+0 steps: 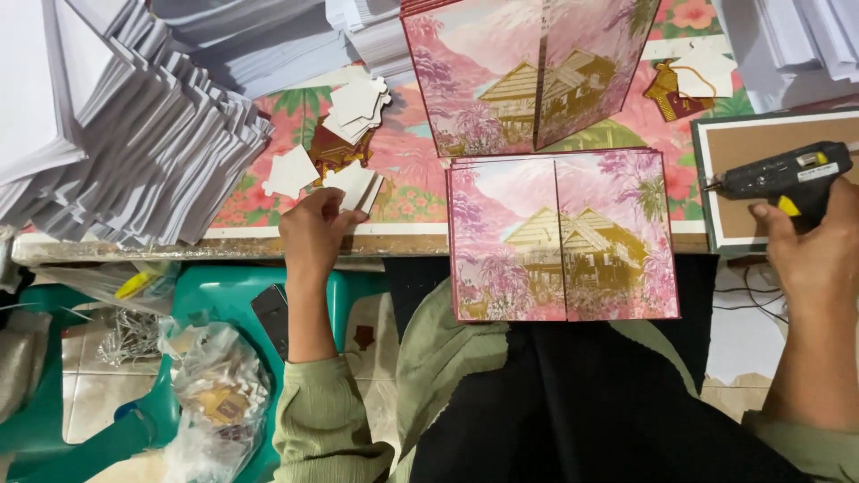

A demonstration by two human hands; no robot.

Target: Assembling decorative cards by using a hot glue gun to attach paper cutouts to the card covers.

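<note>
Right hand [819, 259] at the frame's right edge had its grip clamped on the black glue gun [783, 176], nozzle aimed left. Left hand [313, 234] pinched white cutouts [355, 185] on the table [394, 243], beside the pink folded card [562, 234] at centre.

A: White paper stacks [134, 116] cut off left and top; upper pink card [528, 72] cropped by top edge.

B: Left hand [313, 234] fingertips hidden under white cutouts [356, 186]. Bag [219, 398] contents too blurred to tell.
</note>
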